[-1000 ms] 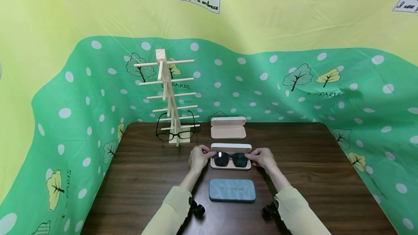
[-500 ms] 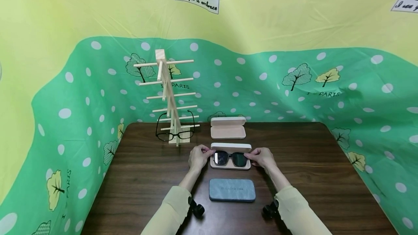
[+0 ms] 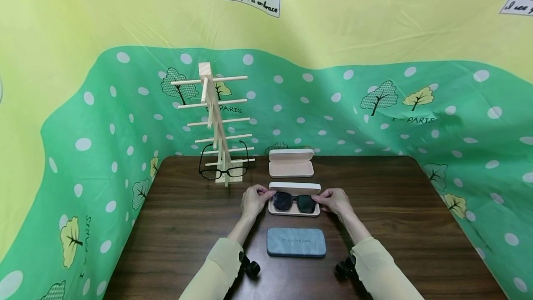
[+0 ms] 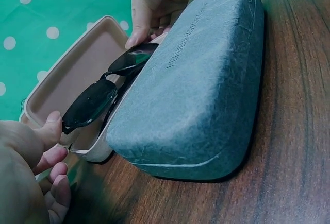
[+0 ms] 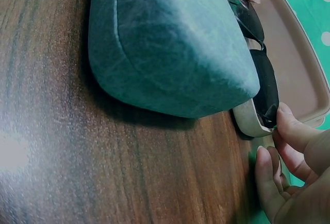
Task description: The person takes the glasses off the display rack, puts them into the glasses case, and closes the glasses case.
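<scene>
Dark-lensed sunglasses (image 3: pixel 283 201) lie level over the open, pale-lined glasses case (image 3: pixel 294 187), whose lid stands up behind them. My left hand (image 3: pixel 252 203) pinches the left end of the frame, thumb on the front. At the other end, my right hand (image 3: pixel 336 202) pinches the frame in the same way. In the left wrist view the lenses (image 4: pixel 90 104) face up and outward, with a folded temple partly seen beneath. How far the sunglasses sit inside the case is partly hidden by the closed blue-grey glasses case (image 4: pixel 180 85) in front.
Behind stands a second open pale case (image 3: pixel 291 169). To the left is a wooden peg rack (image 3: pixel 219 124) with black-framed eyeglasses (image 3: pixel 223 173) hanging low on it. A dotted green and yellow cloth (image 3: pixel 333 105) backs the brown table (image 3: pixel 175 230).
The sunglasses have tilted slightly, and the bright reflection on the left lens has gone. Both hands keep their hold in nearly the same spot.
</scene>
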`<state>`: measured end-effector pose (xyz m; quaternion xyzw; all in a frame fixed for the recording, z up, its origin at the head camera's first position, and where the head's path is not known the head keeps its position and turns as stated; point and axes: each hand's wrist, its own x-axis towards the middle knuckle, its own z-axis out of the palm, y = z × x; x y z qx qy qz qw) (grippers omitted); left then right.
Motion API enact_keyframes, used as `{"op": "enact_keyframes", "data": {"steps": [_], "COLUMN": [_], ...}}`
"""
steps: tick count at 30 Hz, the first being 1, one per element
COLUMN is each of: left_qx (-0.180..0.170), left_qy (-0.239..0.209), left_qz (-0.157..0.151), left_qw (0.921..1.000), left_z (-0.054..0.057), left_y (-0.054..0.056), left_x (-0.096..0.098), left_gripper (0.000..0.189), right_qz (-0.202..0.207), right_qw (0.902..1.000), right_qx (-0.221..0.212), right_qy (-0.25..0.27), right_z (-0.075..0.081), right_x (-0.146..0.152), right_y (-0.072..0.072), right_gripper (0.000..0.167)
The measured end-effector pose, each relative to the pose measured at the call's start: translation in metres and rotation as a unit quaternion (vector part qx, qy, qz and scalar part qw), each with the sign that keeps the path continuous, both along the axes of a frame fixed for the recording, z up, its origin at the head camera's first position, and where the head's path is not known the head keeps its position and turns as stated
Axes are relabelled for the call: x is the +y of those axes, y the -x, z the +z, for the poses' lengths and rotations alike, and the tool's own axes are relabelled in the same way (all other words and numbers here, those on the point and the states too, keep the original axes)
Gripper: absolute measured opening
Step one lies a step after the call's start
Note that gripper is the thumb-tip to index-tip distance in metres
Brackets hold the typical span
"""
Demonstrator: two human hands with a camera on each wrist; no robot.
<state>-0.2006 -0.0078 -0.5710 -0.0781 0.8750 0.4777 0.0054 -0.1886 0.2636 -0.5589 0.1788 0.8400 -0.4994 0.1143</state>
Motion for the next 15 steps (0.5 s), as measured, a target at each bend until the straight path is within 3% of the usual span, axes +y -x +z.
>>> {"op": "enact_keyframes", "data": {"steps": [15], "left_qx": [0.011], "left_qy": [-0.022], "left_qz": [-0.018], "left_qw": [0.9995], "left_z": [-0.0020], "left_y": [0.0018], "left_x": [-0.0028], "left_gripper": [0.031], "right_qz": [0.010], "right_qw": [0.9997], "right_qx": [0.006], "right_qy": [0.024], "right_z": [0.0014], "right_x": [0.0027], "right_y": [-0.0007], "right_gripper": [0.023]}}
